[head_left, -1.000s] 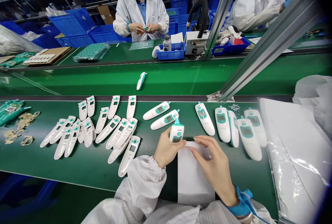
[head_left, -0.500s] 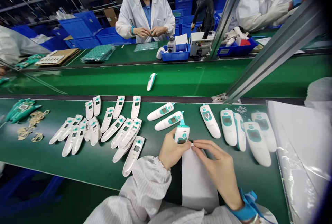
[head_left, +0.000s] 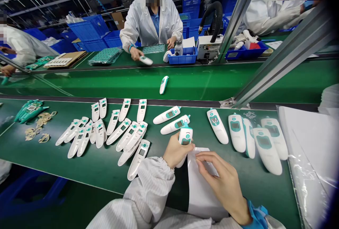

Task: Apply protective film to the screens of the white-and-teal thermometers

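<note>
device: in left fingers | right fingers: over sheet

Upper left of the frame, blue crates stand stacked; top centre, a blue tray holds a bottle; upper right, a metal beam slants down.

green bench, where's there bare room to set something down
Bare: the front-left strip between the white shells and the front edge of the green bench; the patch right of the right hand, with white devices behind and wrapped sheets beyond. Crowded: left of centre, with overlapping shells, and beside the sheets, with devices.
</note>
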The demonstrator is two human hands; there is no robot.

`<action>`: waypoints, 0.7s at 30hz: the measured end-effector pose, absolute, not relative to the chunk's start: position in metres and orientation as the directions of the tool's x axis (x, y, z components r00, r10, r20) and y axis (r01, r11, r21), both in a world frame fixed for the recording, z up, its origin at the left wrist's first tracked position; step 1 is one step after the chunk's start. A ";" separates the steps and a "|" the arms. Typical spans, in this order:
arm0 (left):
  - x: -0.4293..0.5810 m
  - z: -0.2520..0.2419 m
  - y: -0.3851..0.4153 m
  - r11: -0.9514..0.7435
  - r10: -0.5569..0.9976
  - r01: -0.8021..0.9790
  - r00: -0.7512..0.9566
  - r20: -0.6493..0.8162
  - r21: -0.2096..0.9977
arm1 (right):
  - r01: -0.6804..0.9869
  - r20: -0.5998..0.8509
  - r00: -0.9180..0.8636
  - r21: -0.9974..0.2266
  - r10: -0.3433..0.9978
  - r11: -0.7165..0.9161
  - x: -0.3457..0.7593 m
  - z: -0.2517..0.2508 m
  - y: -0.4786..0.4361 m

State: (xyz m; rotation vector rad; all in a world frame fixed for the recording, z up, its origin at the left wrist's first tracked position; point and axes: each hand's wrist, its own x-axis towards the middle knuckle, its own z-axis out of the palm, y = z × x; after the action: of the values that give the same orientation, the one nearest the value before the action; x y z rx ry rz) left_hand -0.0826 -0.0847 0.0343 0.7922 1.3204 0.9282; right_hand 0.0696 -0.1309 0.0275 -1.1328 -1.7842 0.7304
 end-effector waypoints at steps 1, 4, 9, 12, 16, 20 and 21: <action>-0.083 0.034 -0.084 0.438 0.898 -0.120 0.017 -0.439 0.891 | 0.349 0.266 -0.172 -0.884 0.949 0.311 0.070 0.031 -0.129; -0.084 0.037 -0.082 0.426 0.902 -0.181 0.015 -0.431 0.886 | 0.142 -0.058 -0.127 -0.989 0.990 -0.039 0.074 0.045 -0.116; -0.083 0.049 -0.076 0.371 0.920 -0.354 0.019 -0.391 0.858 | -0.141 -0.181 -0.067 -0.972 0.981 -0.188 0.074 0.068 -0.084; -0.078 0.053 -0.073 0.368 0.918 -0.531 0.078 -0.388 0.763 | -0.173 -0.188 -0.057 -0.965 0.981 -0.195 0.066 0.074 -0.073; -0.069 0.055 -0.071 0.347 0.923 -0.646 0.108 -0.369 0.680 | -0.173 -0.212 -0.107 -0.958 0.971 -0.228 0.055 0.073 -0.071; -0.062 0.057 -0.071 0.348 0.925 -0.660 0.128 -0.357 0.665 | -0.193 -0.195 -0.059 -0.960 0.979 -0.203 0.051 0.069 -0.070; -0.061 0.057 -0.071 0.352 0.924 -0.655 0.129 -0.361 0.669 | -0.192 -0.194 -0.046 -0.961 0.980 -0.199 0.051 0.068 -0.069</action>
State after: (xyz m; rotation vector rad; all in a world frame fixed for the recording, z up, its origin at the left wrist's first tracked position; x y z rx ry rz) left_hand -0.0610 -0.0710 0.0574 0.3913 0.8336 1.1905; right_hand 0.0508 -0.0692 0.0684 -1.1890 -0.9799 1.4599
